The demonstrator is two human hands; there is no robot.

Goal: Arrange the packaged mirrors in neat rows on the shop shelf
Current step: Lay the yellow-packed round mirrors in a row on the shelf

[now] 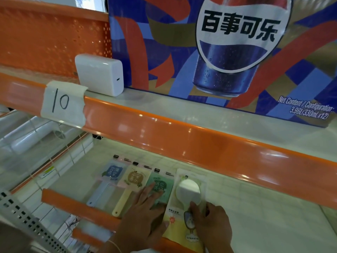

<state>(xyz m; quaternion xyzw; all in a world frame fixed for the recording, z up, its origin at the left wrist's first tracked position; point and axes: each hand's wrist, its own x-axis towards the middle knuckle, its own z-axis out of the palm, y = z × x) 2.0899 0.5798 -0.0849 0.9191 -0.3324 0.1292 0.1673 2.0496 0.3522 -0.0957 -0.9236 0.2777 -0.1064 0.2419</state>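
- my right hand (212, 222) has its fingers curled down onto the white-mirror package (187, 203), pinching it around the handle of the white mirror inside; thumb at about 9 o'clock of the handle.
- my left hand (145, 214) lies flat with fingers spread and straight, pressing on the green mirror package (164, 183); fingertips point toward 1 o'clock.
- the white-mirror package lies flat on the lower shelf (255, 207), its yellow printed bottom edge hanging over the orange front lip (76, 203) toward 6 o'clock; it touches the green package on its 9 o'clock side.
- at 9 o'clock of the green package sits the beige mirror package (134, 177), its cream handle reaching toward 7 o'clock onto the lip.
- further at 9 o'clock, the blue mirror package (113, 172), pale blue handle also running toward 7 o'clock.
- these four lie side by side in one row, edges touching or slightly overlapping; i cannot tell which overlaps which.
- at 12 o'clock, above the row, the upper shelf rail (182, 136) runs across, orange and glossy.
- a paper tag marked "10" (63, 103) is taped over the rail at 10 o'clock.
- just behind the tag stands a white charger block (101, 73) on the upper shelf.
- at 1 o'clock a pepsi can carton (228, 52) fills the upper shelf.
- at 9 o'clock, a wire divider (36, 143) with clear-wrapped goods behind it, too blurred to name.
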